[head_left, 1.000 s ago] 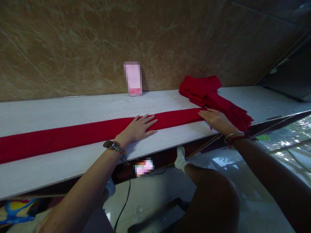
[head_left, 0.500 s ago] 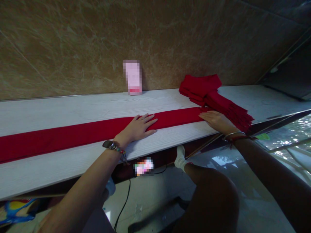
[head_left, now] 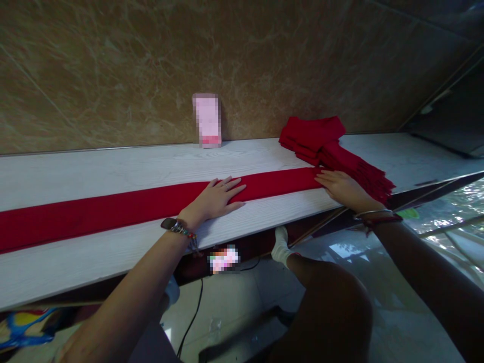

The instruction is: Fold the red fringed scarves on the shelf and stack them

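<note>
A long red scarf (head_left: 102, 212), folded into a narrow strip, stretches along the white wood-grain shelf (head_left: 242, 219) and out of view at the left. My left hand (head_left: 214, 200) lies flat on the strip near its middle, fingers spread. Toward the strip's right end, my right hand (head_left: 342, 189) rests with its fingers stretched out over the cloth. Just behind that hand is a bunched red scarf pile (head_left: 312, 133) with a fringed end hanging toward the shelf's front edge. Whether the strip and the pile are one piece, I cannot tell.
A blurred pink box-like item (head_left: 207, 121) leans against the brown marbled wall (head_left: 132, 75). Below the shelf are a blurred bright object (head_left: 224, 259), a black cable (head_left: 192, 317) and my socked foot (head_left: 280, 245). A blue-and-yellow item (head_left: 30, 327) sits at lower left.
My right hand has slid a little to the right along the strip. My left hand has stayed in place on the cloth.
</note>
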### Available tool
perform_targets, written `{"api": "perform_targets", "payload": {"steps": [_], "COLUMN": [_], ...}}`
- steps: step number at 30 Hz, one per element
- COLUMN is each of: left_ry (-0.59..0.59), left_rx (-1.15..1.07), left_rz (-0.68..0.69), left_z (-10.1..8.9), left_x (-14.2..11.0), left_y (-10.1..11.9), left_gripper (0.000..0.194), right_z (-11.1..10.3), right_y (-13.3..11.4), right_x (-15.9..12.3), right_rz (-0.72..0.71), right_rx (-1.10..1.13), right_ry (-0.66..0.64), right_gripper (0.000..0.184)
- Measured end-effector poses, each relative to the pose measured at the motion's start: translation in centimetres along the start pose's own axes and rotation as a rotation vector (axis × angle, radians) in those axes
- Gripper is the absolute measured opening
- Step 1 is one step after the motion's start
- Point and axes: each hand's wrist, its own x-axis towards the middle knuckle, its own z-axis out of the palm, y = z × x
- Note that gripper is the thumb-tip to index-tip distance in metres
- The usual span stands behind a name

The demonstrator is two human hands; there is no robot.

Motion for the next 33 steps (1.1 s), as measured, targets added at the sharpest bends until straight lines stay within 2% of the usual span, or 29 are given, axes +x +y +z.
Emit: {"api": "perform_targets", "payload": {"steps": [3, 6, 8, 10, 12, 14, 17, 20, 22, 24, 27, 30, 33], "left_ry": [0.007, 0.005, 0.002, -0.009, -0.017, -0.017, -0.019, -0.036, -0.045, -0.049, -0.054, -0.055, -0.056], "left_rx": [0.004, 0.018, 0.026, 0.038, 0.049, 0.053, 0.045, 0.035, 0.029, 0.028, 0.03, 0.029, 0.029], "left_rz": [0.008, 0.005, 0.0, -0.003, 0.009, 0.023, 0.025, 0.016, 0.009, 0.004, -0.003, -0.015, -0.014], "left_z": [0.1, 0.1, 0.0, 0.0, -0.1, 0.0, 0.0, -0.1, -0.2, -0.2, -0.2, -0.3, -0.5], "left_x": [0.0, 0.0, 0.0, -0.2, -0.3, -0.3, -0.2, -0.3, -0.5, -0.8, -1.2, -1.3, -1.3], "left_y": [-0.1, -0.1, -0.1, -0.1, -0.3, -0.4, -0.4, -0.4, -0.6, -0.9, -1.3, -1.3, -1.1], "left_gripper": [0.059, 0.059, 0.059, 0.059, 0.058, 0.057, 0.055, 0.055, 0.054, 0.053, 0.053, 0.053, 0.053], "right_z": [-1.1, -1.7, -1.6, -1.2, -0.6, 0.3, 1.3, 1.6, 1.2, 0.3, -1.3, -2.2, -2.3], "right_y": [-1.8, -5.6, -8.0, -9.4, -9.1, -7.4, -3.5, -0.2, 0.8, 0.4, -2.3, -5.4, -6.6], "right_x": [1.4, 4.2, 6.2, 7.4, 7.5, 6.6, 4.3, 2.2, 1.5, 1.5, 2.8, 4.4, 5.0], "right_rz": [0.062, 0.062, 0.011, 0.029, 0.106, 0.229, 0.397, 0.434, 0.439, 0.439, 0.438, 0.491, 0.642], "right_rx": [0.062, 0.219, 0.341, 0.413, 0.426, 0.379, 0.276, 0.218, 0.185, 0.166, 0.184, 0.205, 0.131], "right_ry": [0.066, 0.09, 0.016, -0.112, -0.221, -0.267, -0.256, -0.209, -0.156, -0.081, -0.011, -0.109, -0.233], "right_gripper": [0.042, 0.043, 0.046, 0.048, 0.049, 0.05, 0.052, 0.05, 0.048, 0.046, 0.044, 0.042, 0.042]}}
